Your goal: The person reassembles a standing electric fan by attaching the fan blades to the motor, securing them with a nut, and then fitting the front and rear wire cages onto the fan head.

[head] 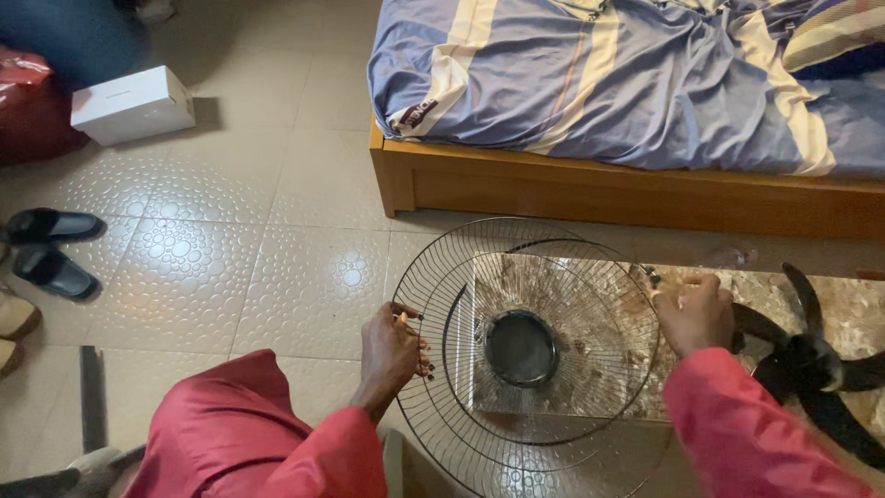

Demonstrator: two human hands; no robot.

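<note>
Left hand: your left hand (395, 355) is clenched on the left rim of the round black wire fan guard (530, 355), fingers hooked through the wires.
Right hand: your right hand (693, 314) grips the same guard at its right rim, fingers curled over the wire edge.
Fan guard: it lies across the left end of the low marble-patterned table (857, 314), tilted a little between your hands, its left part hanging out past the table's left edge over the floor. A solid dark round hub (521, 348) sits at its centre.
Fan blade: a black plastic fan blade (811, 364) rests on the table just beside your right hand, toward the table's right end.
Sleeves: both your arms wear bright red sleeves (747, 429).
Floor: cream tiles with a bubble pattern (230, 267) lie under the guard's overhanging part.
Bed: a wooden bed frame (627, 189) stands beyond the table's far edge, covered with a blue sheet with cream stripes (599, 78).
Far left: a white cardboard box (134, 104) sits on the floor, well apart from you; a pair of black slippers (51, 249) lies near the left side of the view.
</note>
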